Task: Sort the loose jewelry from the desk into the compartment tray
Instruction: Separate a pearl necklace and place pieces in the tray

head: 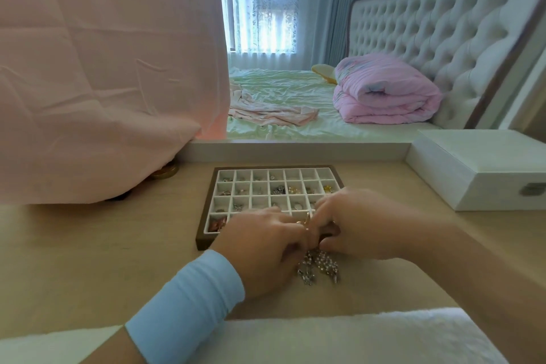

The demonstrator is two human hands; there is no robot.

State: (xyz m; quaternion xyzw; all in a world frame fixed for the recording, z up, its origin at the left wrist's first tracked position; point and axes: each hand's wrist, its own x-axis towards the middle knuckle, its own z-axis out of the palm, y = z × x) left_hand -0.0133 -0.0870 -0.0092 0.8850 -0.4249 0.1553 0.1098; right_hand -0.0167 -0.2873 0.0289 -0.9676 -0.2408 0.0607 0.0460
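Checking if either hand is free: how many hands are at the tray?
2. The left hand is at the tray's front edge, the right hand beside it over its front right cells; both pinch a small gold piece.

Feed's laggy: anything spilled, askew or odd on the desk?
Nothing spilled or damaged. Tray sits flat; loose jewelry lies tangled at its near edge, where left hand and right hand hold a gold piece. Only oddity: pink cloth draped over the desk's left side.
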